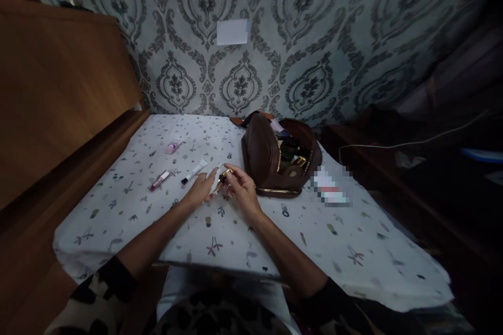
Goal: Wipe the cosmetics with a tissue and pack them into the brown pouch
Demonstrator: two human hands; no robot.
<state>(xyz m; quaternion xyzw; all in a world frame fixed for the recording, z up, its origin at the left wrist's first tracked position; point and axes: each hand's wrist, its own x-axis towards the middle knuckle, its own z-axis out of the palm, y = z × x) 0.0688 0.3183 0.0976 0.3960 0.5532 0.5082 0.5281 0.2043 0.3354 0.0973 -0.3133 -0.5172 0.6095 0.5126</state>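
Just left of the bag, my two hands meet above the cloth. My right hand (244, 192) pinches a small dark item with gold parts (223, 176); its exact kind is too small to tell. A thin white wipe or tissue (216, 180) is in my left hand (201, 188), held up against that item. Near my left hand lies a white tube with a black cap (194, 171). Farther left are a dark pink lip gloss tube (159, 180) and a small pink tube (173, 146). To the right stands a brown handbag (259, 152), unzipped, with several items inside.
A white patterned cloth (129, 230) covers the table. Right of the bag lies a pixelated flat object (332, 188). Wooden furniture (63, 89) rises along the left side. Behind the table is a patterned wall with a white sheet (232, 32). A pale cable (393, 146) runs at right.
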